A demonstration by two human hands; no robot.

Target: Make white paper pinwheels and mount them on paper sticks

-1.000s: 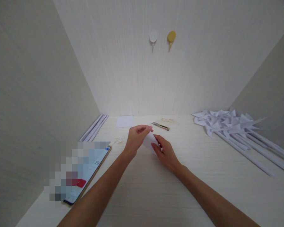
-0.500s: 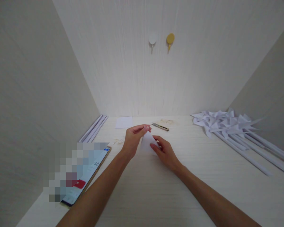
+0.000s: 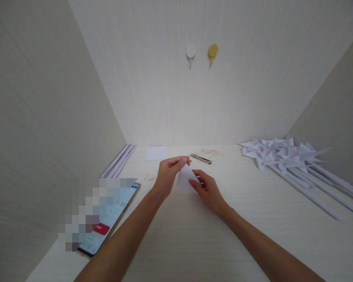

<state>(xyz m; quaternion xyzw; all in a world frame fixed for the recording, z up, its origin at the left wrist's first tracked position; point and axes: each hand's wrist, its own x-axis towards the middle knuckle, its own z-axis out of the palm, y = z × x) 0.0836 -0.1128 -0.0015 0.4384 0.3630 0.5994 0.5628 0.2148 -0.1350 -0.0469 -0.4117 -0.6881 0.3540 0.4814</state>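
Note:
A small piece of white paper (image 3: 186, 178), apparently folded into a triangle, is held between my two hands above the table. My left hand (image 3: 170, 172) pinches its upper tip between thumb and fingers. At the lower right corner, my right hand (image 3: 207, 189) grips the paper with its thumb on the near side and fingers behind. Just beyond the hands lie thread snips (image 3: 201, 158) with pointed blades toward the left. A flat sheet of white paper (image 3: 155, 153) rests near the back wall, left of the snips.
White paper pinwheels (image 3: 282, 152) on rolled paper sticks are heaped at the right. More paper rolls (image 3: 119, 161) lie at the back left. A phone (image 3: 111, 219), partly blurred, sits beside my left forearm. Thin tan strands (image 3: 209, 151) lie by the wall, below a yellow hook (image 3: 213, 51) and a white hook (image 3: 191, 52).
The whole view has shifted slightly, so everything appears a little to the right. Both hands keep the same hold on the paper. The phone's displayed number has changed.

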